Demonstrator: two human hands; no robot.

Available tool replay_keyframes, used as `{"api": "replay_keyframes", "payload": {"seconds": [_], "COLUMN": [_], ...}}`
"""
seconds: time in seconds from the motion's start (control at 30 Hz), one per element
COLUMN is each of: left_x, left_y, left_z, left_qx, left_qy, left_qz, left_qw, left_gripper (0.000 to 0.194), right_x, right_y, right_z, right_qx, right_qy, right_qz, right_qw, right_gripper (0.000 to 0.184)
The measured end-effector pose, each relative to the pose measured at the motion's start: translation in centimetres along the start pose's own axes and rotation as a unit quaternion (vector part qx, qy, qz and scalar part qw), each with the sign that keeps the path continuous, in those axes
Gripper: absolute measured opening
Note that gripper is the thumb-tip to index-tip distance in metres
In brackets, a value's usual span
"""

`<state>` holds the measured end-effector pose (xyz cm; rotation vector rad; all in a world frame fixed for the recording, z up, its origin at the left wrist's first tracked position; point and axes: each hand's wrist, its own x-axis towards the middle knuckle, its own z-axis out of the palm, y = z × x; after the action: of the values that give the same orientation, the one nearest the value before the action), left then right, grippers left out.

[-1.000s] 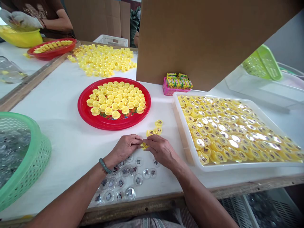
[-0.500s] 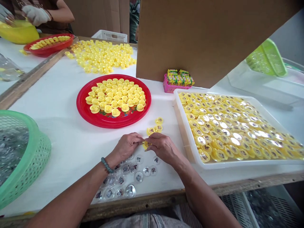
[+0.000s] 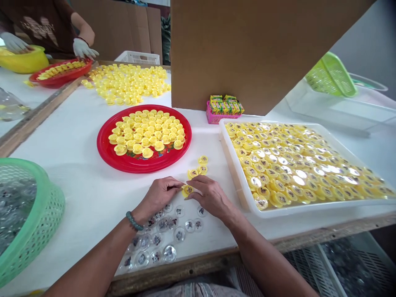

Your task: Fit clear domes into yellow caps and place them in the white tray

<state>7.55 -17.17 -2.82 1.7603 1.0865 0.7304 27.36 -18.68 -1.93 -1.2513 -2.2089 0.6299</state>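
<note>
A small yellow round plastic piece [image 3: 187, 190] with a clear printed disc on top is between my two hands, just above the white table. My left hand [image 3: 157, 197] pinches its left edge with thumb and fingertips. From the other side, my right hand [image 3: 213, 199] curves thumb and fingers around it. Clear printed discs [image 3: 179, 234] lie loose below my hands. A few yellow pieces with printed tops [image 3: 203, 169] sit just beyond my fingers. Farther off, a red tray [image 3: 136, 166] holds many yellow pieces without prints.
At right stands a white plastic bin [image 3: 230, 169] full of printed yellow pieces. A green basket [image 3: 51, 206] with clear discs is at left. A pink basket [image 3: 213, 118] of small boxes stands by a cardboard panel [image 3: 229, 53]. A co-worker's gloved hand [image 3: 84, 48] reaches to another red tray.
My right fingers have opened slightly around the yellow piece, showing its printed top. The view has shifted a little. The co-worker's gloved hand has moved from the yellow bowl to the far red tray.
</note>
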Motion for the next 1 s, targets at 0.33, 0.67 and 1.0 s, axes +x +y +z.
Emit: {"api": "replay_keyframes", "payload": {"seconds": [0.33, 0.67, 1.0], "left_x": [0.0, -0.1, -0.1], "left_y": [0.1, 0.6, 0.2], "left_z": [0.4, 0.2, 1.5], "left_qx": [-0.059, -0.126, -0.195], "left_qy": [0.009, -0.026, 0.006], "left_qz": [-0.102, -0.154, -0.221], "left_qw": [0.993, 0.98, 0.956], "left_gripper": [0.025, 0.024, 0.029], "right_x": [0.1, 0.1, 0.3], "right_y": [-0.3, -1.1, -1.0], "right_z": [0.1, 0.3, 0.7], "right_qx": [-0.009, -0.021, 0.013], "right_qy": [-0.032, -0.048, -0.044], "right_qz": [0.009, 0.01, 0.039], "right_qw": [0.999, 0.999, 0.998], "right_gripper": [0.019, 0.007, 0.01]}}
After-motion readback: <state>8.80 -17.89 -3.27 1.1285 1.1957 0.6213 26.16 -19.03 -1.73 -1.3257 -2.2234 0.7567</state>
